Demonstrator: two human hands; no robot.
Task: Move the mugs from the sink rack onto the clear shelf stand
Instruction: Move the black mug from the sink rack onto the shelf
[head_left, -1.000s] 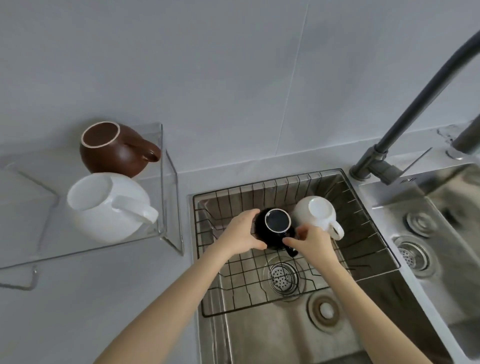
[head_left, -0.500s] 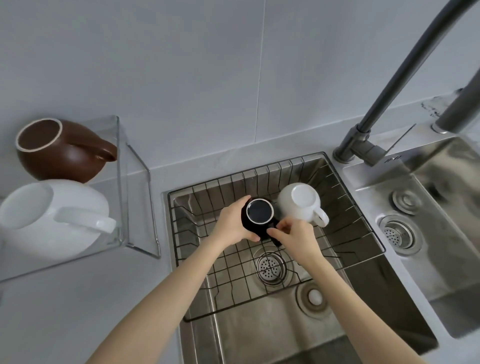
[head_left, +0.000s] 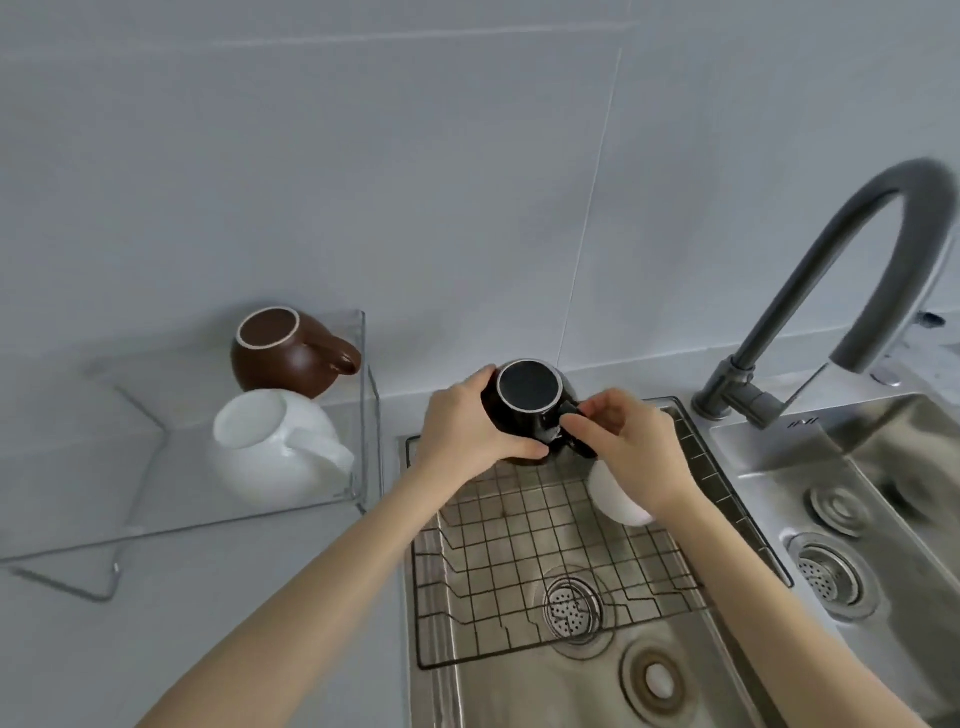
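Note:
An upside-down black mug (head_left: 530, 410) is held above the back of the wire sink rack (head_left: 530, 561). My left hand (head_left: 462, 428) wraps its left side, and my right hand (head_left: 631, 447) pinches its handle. A white mug (head_left: 615, 496) lies in the rack, mostly hidden under my right wrist. On the clear shelf stand (head_left: 171, 514) to the left sit an inverted brown mug (head_left: 285, 356) at the back and an inverted white mug (head_left: 275, 449) in front of it, both near the stand's right end.
The rack sits in a steel sink (head_left: 530, 691) with a drain (head_left: 571, 608). A second basin (head_left: 878, 499) lies to the right. A tall grey faucet (head_left: 831, 280) arches over the sink's back right. A tiled wall stands close behind.
Both hands have lifted the black mug up out of the rack and toward the back. The white mug stays in the rack.

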